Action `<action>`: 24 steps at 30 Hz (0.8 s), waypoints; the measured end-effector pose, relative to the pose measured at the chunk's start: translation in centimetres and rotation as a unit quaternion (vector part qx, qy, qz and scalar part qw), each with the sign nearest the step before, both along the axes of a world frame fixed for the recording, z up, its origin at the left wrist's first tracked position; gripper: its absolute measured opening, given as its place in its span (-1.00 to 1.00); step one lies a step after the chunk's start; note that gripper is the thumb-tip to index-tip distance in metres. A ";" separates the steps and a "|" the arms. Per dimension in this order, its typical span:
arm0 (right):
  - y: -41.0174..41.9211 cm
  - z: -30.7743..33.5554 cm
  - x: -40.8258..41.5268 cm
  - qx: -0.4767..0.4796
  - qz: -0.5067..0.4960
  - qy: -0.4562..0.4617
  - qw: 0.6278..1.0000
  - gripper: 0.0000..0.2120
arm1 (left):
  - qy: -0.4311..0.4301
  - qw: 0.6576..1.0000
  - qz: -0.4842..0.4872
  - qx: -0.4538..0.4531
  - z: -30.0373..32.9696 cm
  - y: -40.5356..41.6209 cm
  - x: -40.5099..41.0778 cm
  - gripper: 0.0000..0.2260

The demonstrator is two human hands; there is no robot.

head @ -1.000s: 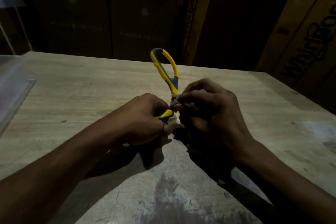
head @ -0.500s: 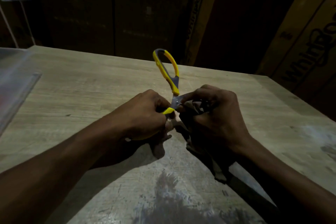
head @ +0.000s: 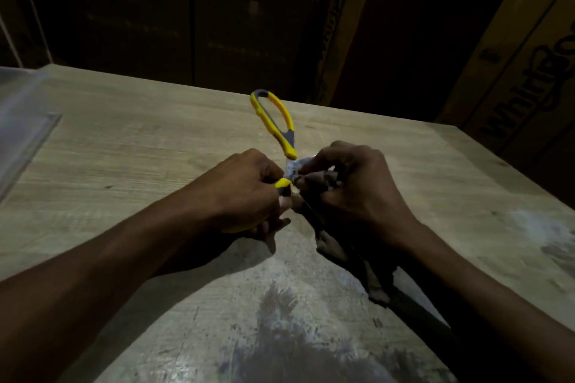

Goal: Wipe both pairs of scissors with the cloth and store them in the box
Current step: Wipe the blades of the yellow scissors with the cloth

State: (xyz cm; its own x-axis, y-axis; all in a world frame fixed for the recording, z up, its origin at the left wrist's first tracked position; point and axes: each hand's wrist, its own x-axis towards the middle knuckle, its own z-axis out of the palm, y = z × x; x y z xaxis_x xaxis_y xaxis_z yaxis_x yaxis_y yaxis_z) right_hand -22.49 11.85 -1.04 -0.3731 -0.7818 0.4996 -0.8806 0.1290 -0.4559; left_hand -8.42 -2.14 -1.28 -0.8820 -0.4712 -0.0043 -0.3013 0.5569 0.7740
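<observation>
Yellow-and-grey scissors (head: 277, 121) are held open above the wooden table (head: 140, 146). One handle loop sticks up and away from me. My left hand (head: 245, 186) grips the other yellow handle, mostly hidden in its fist. My right hand (head: 351, 183) pinches a dark cloth (head: 336, 246) around the blades near the pivot. The blades are covered by the cloth and fingers. The cloth's loose end hangs down to the table. Only this one pair of scissors shows.
A clear plastic box (head: 25, 121) lies at the table's left edge. Cardboard cartons (head: 529, 71) stand behind the table on the right. A dark stain (head: 286, 336) marks the near part of the tabletop.
My right hand has shifted a little along the blade with the cloth. The left hand keeps its grip on the handle. The view has tilted slightly.
</observation>
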 end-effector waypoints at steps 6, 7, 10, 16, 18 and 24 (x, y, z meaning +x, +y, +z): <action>2.6 0.4 -1.0 0.186 -0.055 0.003 0.981 -0.84 | -0.003 0.998 0.030 0.048 0.0 0.4 0.1 -0.85; 3.1 1.0 -1.1 0.232 -0.055 -0.011 0.971 -0.85 | 0.001 0.998 0.031 0.053 0.0 0.6 0.1 -0.86; 3.9 2.8 -0.9 0.197 -0.014 -0.050 0.979 -0.90 | 0.007 0.998 0.026 0.055 0.1 0.8 0.0 -0.86; 0.5 1.8 0.0 0.014 0.021 -0.086 0.996 -0.87 | 0.013 0.999 0.011 0.031 -0.1 0.4 -0.1 -0.89; 0.5 0.0 0.1 0.031 0.012 -0.064 0.997 -0.81 | 0.010 0.999 0.009 0.033 -0.3 0.3 0.2 -0.88; 3.1 2.2 -0.6 0.276 -0.017 -0.092 0.957 -0.86 | 0.028 0.999 0.012 0.040 -0.2 0.9 -0.1 -0.94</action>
State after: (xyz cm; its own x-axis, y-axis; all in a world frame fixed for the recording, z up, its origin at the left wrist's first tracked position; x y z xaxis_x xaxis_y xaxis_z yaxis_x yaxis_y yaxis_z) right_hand -23.13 14.99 1.12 -0.4453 -0.8932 -0.0625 -0.7829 0.4223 -0.4569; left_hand -8.54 -1.26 -1.46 -0.8708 -0.4917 0.0062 -0.2680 0.4852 0.8324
